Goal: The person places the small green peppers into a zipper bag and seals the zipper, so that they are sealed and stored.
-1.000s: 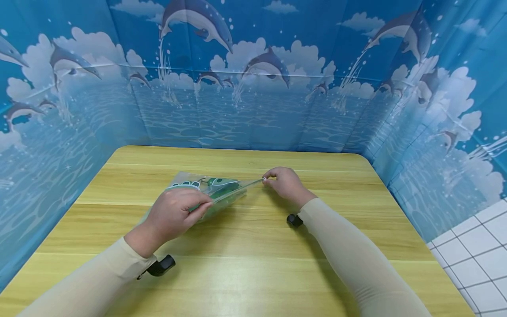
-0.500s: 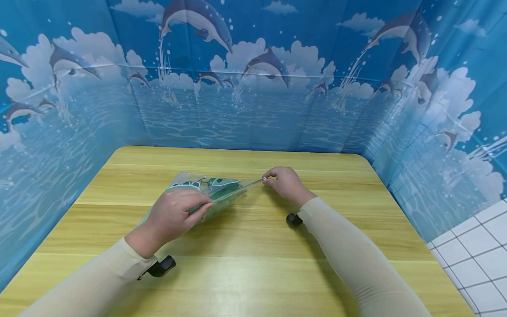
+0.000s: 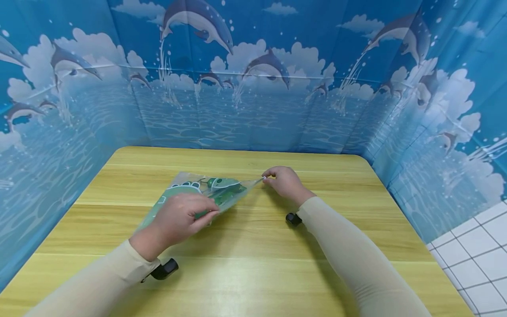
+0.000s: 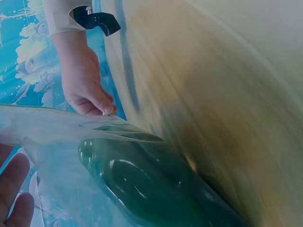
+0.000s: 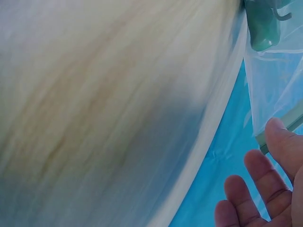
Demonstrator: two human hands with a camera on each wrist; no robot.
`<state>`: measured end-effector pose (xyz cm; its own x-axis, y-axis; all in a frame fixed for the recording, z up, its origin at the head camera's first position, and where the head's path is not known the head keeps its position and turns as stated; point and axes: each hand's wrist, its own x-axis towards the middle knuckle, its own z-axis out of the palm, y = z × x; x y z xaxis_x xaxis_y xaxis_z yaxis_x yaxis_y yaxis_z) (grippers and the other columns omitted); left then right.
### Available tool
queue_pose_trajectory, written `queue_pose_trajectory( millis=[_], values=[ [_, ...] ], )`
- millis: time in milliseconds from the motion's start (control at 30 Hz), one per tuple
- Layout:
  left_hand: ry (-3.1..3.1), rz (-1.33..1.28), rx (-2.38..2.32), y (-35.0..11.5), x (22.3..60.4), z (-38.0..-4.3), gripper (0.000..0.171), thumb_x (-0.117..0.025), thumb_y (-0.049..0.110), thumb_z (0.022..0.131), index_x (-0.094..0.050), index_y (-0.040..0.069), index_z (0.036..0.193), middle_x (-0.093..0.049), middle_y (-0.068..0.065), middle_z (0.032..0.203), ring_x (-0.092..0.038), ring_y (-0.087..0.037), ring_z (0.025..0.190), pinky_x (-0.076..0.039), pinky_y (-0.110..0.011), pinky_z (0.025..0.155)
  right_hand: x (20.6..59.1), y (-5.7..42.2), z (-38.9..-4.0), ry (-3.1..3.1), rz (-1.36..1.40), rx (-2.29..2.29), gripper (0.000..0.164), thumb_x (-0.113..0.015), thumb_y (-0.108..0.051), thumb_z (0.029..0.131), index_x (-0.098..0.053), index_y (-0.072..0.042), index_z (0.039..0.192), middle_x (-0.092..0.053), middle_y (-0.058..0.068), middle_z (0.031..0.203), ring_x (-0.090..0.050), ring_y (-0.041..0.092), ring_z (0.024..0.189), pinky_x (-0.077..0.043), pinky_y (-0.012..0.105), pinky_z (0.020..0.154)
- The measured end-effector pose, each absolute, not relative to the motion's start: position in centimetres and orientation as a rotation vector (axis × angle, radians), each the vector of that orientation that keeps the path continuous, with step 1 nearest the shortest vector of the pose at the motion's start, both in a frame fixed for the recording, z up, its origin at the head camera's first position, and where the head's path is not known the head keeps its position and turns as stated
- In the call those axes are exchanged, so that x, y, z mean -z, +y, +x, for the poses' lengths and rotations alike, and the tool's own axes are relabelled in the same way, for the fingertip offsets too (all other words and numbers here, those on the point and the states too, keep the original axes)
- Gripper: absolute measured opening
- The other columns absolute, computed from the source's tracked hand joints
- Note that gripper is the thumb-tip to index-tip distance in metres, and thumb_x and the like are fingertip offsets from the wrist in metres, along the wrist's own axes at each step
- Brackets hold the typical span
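Observation:
A clear plastic bag (image 3: 190,178) with a pale green printed design lies at the middle left of the table. Inside it are glossy green things (image 4: 147,184), whose kind I cannot tell. My left hand (image 3: 178,220) pinches the bag's near edge between thumb and forefinger, and hides part of the print. At the far right corner of the bag, my right hand (image 3: 287,185) pinches the end of the edge. The right wrist view shows a pale green strip (image 5: 294,117) along that edge, under the thumb of the right hand (image 5: 274,179).
The bag rests on a wooden table (image 3: 253,273) with rounded far corners. A blue curtain (image 3: 245,114) with dolphins hangs around its far side and both ends. White tiles (image 3: 479,251) show at the lower right. Each wrist wears a small black device (image 3: 164,269).
My left hand has shifted slightly right and toward me. The bag's edge, stretched straight between the hands before, now sags, and more of the green print shows. The right hand stays almost still.

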<state>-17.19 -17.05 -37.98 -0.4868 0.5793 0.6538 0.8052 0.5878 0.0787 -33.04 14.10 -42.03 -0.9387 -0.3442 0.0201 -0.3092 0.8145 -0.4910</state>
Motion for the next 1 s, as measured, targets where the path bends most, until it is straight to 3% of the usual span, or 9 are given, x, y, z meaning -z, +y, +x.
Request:
queue_pose_trajectory(
  millis=[667,1000],
  values=[
    [-2.334,-1.242,0.545,-14.3,39.6,-16.9,0.005,-0.079,0.022,0.094,-0.083,0.021,0.097,-0.081,0.011,0.096,-0.075,-0.005,0.089,-0.063,-0.028,0.078,41.7,14.5,-33.0,2.930,-0.532,0.744,0.031,-0.064,-0.024,0.107,-0.073,-0.015,0.134,-0.064,0.008,0.149,-0.060,0.033,0.135,-0.052,0.051,0.112],
    [-2.477,-1.357,0.482,-12.6,40.7,-16.5,0.010,-0.074,0.035,0.099,-0.080,0.027,0.096,-0.077,0.016,0.097,-0.072,-0.002,0.093,-0.061,-0.028,0.090,41.3,14.8,-33.0,2.931,-0.498,0.763,0.037,-0.061,-0.029,0.108,-0.068,-0.015,0.141,-0.063,0.009,0.150,-0.061,0.033,0.134,-0.053,0.053,0.109]
  ],
)
